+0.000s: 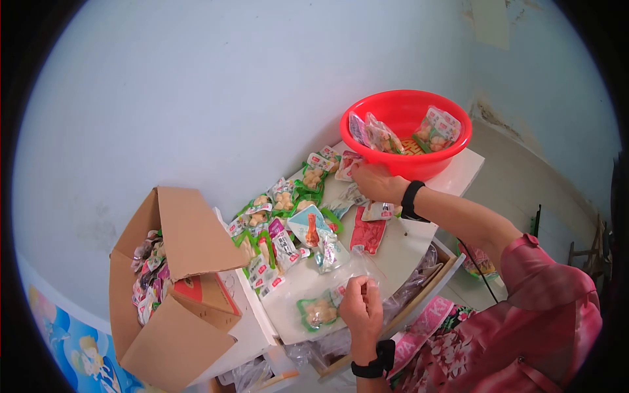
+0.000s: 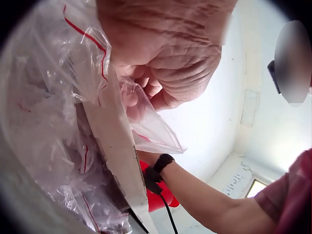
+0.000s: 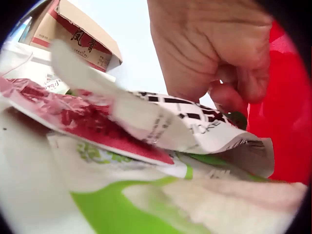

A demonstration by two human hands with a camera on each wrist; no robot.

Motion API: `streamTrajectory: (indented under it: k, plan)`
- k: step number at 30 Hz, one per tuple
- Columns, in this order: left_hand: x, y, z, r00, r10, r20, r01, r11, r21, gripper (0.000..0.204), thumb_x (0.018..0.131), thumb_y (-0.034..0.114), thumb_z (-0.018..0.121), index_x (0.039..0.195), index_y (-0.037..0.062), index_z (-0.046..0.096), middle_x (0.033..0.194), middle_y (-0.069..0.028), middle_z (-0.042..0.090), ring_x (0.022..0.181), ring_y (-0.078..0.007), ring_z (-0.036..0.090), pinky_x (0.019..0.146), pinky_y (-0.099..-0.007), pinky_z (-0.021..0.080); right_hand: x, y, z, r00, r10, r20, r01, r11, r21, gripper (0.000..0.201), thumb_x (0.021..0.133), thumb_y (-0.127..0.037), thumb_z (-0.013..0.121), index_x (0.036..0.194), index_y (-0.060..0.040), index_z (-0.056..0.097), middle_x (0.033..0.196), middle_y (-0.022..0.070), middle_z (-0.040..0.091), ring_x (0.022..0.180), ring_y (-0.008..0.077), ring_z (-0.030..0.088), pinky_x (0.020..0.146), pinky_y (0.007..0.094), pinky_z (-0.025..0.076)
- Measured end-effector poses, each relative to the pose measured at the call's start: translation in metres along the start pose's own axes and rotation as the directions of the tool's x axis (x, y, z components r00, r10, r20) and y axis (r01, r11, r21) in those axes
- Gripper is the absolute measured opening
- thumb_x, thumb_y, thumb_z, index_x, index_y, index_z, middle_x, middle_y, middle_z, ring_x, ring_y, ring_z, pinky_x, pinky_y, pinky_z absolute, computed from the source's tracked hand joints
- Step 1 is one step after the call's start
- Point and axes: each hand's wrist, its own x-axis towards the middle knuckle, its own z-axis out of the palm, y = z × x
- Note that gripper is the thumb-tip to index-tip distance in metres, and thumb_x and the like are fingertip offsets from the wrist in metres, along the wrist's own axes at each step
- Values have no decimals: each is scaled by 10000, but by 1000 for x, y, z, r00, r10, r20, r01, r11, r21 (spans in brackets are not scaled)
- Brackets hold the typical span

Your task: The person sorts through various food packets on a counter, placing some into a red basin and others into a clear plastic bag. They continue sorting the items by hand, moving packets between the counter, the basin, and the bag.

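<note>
My left hand (image 1: pixel 362 306) grips the edge of a clear zip bag (image 2: pixel 155 127) over the front of the table. A green-edged snack packet (image 1: pixel 320 313) with pale pieces shows at the bag, left of that hand. My right hand (image 1: pixel 380 183) reaches to the far side, just below the red basin (image 1: pixel 419 169). Its curled fingers pinch a small red-and-white snack packet (image 1: pixel 348 166); in the right wrist view the fingertips are partly hidden behind a black-and-white printed packet (image 3: pixel 195 119). A red packet (image 1: pixel 368 230) lies flat between the two hands.
Several green-edged packets (image 1: pixel 283 200) spread along the wall side of the white table (image 1: pixel 288 321). An open cardboard box (image 1: pixel 203 232) with more packets stands at left. The basin holds several packets. Clear bags (image 2: pixel 53 131) fill an open drawer (image 1: pixel 419 291) at the front.
</note>
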Motion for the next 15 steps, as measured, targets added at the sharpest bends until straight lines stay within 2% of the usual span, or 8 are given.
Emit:
streamTrajectory:
  k: [3,6,9,12,15]
  plan:
    - [0,3,0,1000,8,-5,-8,1000,8,81,1003,104,627,1005,23,639,783,-23,649,662,-80,557,613,-254,455,4,5,-9,993,-64,95,44,980,196,204,728,-50,694,899,61,689,769,228,699,718,380,724,661,481,572]
    - [0,3,1,1000,19,-6,-19,1000,14,85,1005,108,627,1006,23,640,791,-25,655,662,-82,563,614,-253,455,4,0,-43,968,-118,222,65,970,232,258,705,-47,689,944,51,694,809,246,714,742,402,727,667,493,575]
    - [-1,2,1,1000,1,-6,-1,1000,-3,86,1007,108,626,1007,23,639,806,-32,662,667,-83,569,619,-252,457,-2,-4,-50,954,-125,272,90,987,136,249,703,-57,690,935,35,689,806,230,702,764,413,716,673,501,564]
    - [-1,1,2,1000,-22,8,22,1000,0,85,1012,106,620,1011,23,635,819,-33,662,676,-81,573,625,-248,458,-17,-4,-53,994,-70,87,47,969,244,295,740,-83,690,1029,-27,722,834,196,703,810,393,712,677,498,547]
    - [-3,-2,1,999,-50,-2,50,999,5,87,1019,105,608,1010,21,629,820,-26,653,684,-75,571,629,-243,458,-39,-19,-91,967,92,-236,17,906,423,181,769,-89,682,931,-10,698,825,199,695,762,405,686,661,505,534]
